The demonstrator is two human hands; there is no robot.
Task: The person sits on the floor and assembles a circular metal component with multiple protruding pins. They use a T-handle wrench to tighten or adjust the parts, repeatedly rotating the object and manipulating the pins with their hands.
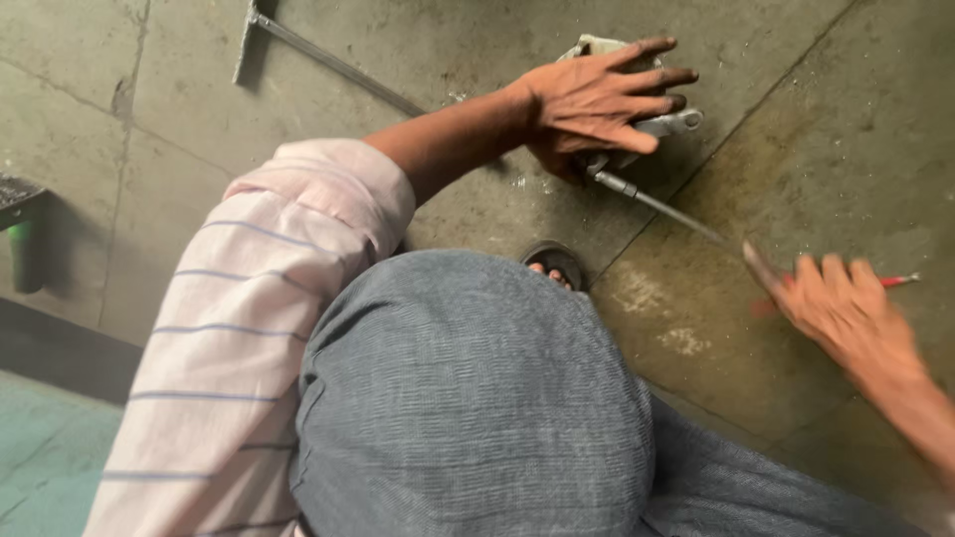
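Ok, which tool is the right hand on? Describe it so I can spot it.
Start at the concrete floor right of the grey-trousered knee. The blurred right hand lies over a thin tool. Its red handle sets it apart from the grey metal rod nearby.

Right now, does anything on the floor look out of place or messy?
Nothing looks badly wrong. The concrete floor has pale scuffed patches near the sandalled foot. The left hand presses down on a metal part. The right hand is blurred, holding a red-handled tool.
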